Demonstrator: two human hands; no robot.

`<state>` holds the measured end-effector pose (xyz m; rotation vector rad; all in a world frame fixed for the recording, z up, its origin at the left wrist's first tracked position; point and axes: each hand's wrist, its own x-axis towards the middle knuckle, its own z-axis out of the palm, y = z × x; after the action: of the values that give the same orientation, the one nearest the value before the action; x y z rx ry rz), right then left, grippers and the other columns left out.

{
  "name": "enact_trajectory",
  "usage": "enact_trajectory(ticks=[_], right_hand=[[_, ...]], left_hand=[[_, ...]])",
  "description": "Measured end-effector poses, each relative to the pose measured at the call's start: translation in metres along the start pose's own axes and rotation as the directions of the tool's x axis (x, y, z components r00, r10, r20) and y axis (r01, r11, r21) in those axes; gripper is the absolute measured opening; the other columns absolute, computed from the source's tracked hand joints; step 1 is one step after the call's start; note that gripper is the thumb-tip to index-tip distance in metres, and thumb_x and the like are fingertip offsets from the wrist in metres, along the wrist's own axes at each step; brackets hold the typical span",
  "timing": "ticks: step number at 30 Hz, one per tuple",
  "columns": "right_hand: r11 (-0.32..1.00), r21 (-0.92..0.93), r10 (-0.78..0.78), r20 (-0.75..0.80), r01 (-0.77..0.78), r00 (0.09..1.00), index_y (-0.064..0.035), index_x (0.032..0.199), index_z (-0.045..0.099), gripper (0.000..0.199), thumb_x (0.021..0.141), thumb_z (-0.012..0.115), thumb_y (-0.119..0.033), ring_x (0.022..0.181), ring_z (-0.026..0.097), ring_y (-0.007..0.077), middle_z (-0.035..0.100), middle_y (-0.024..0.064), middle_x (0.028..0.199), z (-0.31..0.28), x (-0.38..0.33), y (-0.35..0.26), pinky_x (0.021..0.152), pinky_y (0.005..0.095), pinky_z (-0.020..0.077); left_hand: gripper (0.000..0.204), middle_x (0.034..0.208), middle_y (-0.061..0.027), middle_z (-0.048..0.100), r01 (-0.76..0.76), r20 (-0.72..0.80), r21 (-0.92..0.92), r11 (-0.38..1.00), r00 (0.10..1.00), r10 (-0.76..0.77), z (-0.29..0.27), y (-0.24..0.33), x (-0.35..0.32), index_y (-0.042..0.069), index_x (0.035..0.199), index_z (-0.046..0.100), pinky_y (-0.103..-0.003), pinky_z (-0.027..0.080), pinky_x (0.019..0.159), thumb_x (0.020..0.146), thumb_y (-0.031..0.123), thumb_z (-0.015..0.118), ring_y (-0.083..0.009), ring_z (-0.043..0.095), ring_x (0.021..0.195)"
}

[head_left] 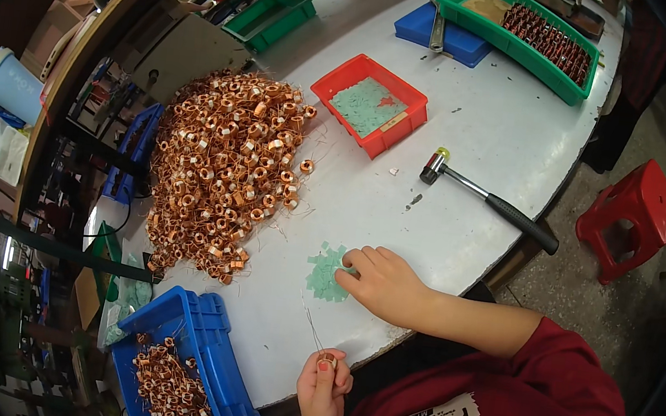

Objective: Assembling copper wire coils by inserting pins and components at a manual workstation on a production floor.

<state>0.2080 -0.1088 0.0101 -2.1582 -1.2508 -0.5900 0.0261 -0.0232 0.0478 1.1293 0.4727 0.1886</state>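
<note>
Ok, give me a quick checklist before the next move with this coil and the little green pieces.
1. Left hand pinching a small copper coil: ok.
2. Coil's thin wire leads free of the table clutter: cannot tell.
3. Right hand resting on the green paper pieces: ok.
4. Single green piece separated from the rest: cannot tell.
5. Hammer lying apart from both hands: ok.
6. Blue bin beside the left hand, holding coils: ok.

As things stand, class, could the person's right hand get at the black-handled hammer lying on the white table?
Probably yes. The right hand rests on the small pile of pale green paper squares, and only bare white table lies between it and the black-handled hammer. Nothing blocks the way, though the arm would need to stretch.
</note>
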Motion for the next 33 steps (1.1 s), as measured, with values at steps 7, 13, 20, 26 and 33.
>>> enact_trajectory(ticks=[7, 13, 20, 26, 33], right_hand=[[0.957, 0.285, 0.071, -0.029, -0.060, 0.997, -0.0078, 0.090, 0.060, 0.018, 0.073, 0.064, -0.003, 0.070, 0.052, 0.0158, 0.056, 0.0038, 0.084, -0.022, 0.002, -0.003, 0.064, 0.0235, 0.0428], [0.670, 0.696, 0.255, 0.113, -0.260, 0.960, -0.0051, 0.092, 0.064, 0.016, 0.077, 0.066, 0.000, 0.063, 0.052, 0.0125, 0.061, 0.0028, 0.081, -0.057, 0.000, -0.015, 0.056, 0.0217, 0.0422], [0.465, 0.798, 0.240, 0.303, -0.383, 0.923, -0.0040, 0.090, 0.067, 0.012, 0.079, 0.066, 0.001, 0.061, 0.050, 0.0099, 0.064, 0.0030, 0.084, -0.085, -0.007, -0.027, 0.054, 0.0206, 0.0414], [0.514, 0.758, 0.231, 0.328, -0.401, 0.916, -0.0043, 0.089, 0.067, 0.012, 0.079, 0.067, 0.001, 0.061, 0.050, 0.0095, 0.063, 0.0033, 0.085, -0.084, -0.006, -0.032, 0.053, 0.0197, 0.0405], [0.589, 0.713, 0.128, 0.383, -0.381, 0.915, -0.0024, 0.088, 0.067, 0.018, 0.073, 0.067, 0.007, 0.062, 0.049, 0.0099, 0.064, 0.0043, 0.084, -0.083, -0.009, -0.037, 0.052, 0.0194, 0.0392]], left_hand=[[0.031, 0.073, -0.0044, 0.044, 0.007, 0.007, -0.087, 0.996, 1.000, -0.007, 0.008, -0.001, 0.002, -0.005, 0.116, 0.047, -0.019, 0.026, 0.050, 0.097, 0.019, 0.046, -0.0059, 0.031, 0.054], [0.036, 0.076, -0.0047, 0.045, 0.057, 0.068, -0.133, 0.989, 0.996, -0.049, 0.003, -0.003, 0.005, -0.006, 0.123, 0.044, -0.018, 0.028, 0.052, 0.097, 0.017, 0.047, -0.0060, 0.032, 0.055], [0.035, 0.075, -0.0036, 0.045, 0.081, 0.107, -0.185, 0.979, 0.992, -0.061, -0.003, -0.004, 0.002, -0.006, 0.123, 0.044, -0.018, 0.027, 0.051, 0.097, 0.016, 0.047, -0.0059, 0.032, 0.055], [0.035, 0.076, -0.0040, 0.046, 0.141, 0.165, -0.228, 0.963, 0.981, -0.104, -0.012, -0.010, 0.007, -0.005, 0.124, 0.044, -0.017, 0.028, 0.053, 0.098, 0.018, 0.047, -0.0072, 0.032, 0.058], [0.033, 0.076, -0.0039, 0.047, 0.212, 0.178, -0.201, 0.957, 0.968, -0.177, -0.003, -0.001, 0.011, -0.003, 0.126, 0.045, -0.017, 0.028, 0.051, 0.098, 0.012, 0.041, -0.0077, 0.032, 0.059]])
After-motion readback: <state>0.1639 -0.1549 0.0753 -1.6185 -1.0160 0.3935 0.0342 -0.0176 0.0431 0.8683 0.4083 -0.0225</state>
